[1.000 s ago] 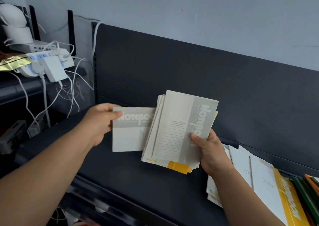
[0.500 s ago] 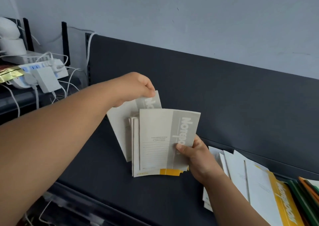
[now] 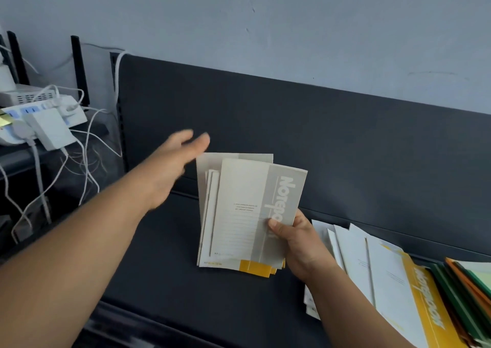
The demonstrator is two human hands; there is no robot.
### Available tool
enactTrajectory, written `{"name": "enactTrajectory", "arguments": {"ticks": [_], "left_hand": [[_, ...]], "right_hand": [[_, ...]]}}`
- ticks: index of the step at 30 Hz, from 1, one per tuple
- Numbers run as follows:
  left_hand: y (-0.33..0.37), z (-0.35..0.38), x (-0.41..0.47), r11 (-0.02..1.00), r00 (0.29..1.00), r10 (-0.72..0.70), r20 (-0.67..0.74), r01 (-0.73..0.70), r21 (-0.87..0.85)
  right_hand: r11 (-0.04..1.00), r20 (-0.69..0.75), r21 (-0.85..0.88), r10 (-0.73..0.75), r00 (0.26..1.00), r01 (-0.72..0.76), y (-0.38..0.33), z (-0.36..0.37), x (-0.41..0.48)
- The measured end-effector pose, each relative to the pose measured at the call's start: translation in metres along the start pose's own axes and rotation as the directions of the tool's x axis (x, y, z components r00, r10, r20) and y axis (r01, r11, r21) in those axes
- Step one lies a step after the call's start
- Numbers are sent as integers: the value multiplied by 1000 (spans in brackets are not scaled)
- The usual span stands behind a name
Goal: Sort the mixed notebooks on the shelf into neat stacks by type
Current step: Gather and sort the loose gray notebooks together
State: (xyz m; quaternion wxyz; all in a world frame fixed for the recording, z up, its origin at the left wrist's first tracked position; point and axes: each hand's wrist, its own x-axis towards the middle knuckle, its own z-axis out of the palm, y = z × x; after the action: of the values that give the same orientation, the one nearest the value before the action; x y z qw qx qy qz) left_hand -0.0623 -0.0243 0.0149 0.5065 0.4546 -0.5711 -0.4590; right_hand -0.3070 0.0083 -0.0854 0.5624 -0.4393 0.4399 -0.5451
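A dark grey shelf [image 3: 164,268] runs under a matching back panel [image 3: 292,124], with a pale blue-grey wall [image 3: 265,15] above. The right hand [image 3: 295,244] grips a fanned stack of grey notebooks [image 3: 244,214], thumb on the front cover, yellow corners showing at the bottom; the stack stands upright over the shelf. The left hand [image 3: 175,167] hovers beside the stack's top left corner, blurred, fingers loose, holding nothing. At the right lies a pile [image 3: 372,273] of white and yellow notebooks, green and orange covers [image 3: 467,289] beside it. Far left, a white power strip [image 3: 45,108] trails cables [image 3: 87,145].
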Motion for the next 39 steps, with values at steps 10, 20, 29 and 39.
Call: {"name": "enactTrajectory", "arguments": {"ticks": [10,20,29,39], "left_hand": [[-66,23,-35,984,974,-170,150,175,-18],[-75,48,-47,987,983,-131,130,142,-76],[-56,51,-40,992,993,-1,116,15,-123],[-54,51,-42,996,994,-31,109,40,-82]], "right_hand": [[998,74,-4,-69,995,69,-1,4,2],[977,148,-110,-164,975,181,-1,17,-12],[953,134,-158,-238,962,258,-7,24,-17],[962,45,-156,-219,975,223,-6,25,-16]]}}
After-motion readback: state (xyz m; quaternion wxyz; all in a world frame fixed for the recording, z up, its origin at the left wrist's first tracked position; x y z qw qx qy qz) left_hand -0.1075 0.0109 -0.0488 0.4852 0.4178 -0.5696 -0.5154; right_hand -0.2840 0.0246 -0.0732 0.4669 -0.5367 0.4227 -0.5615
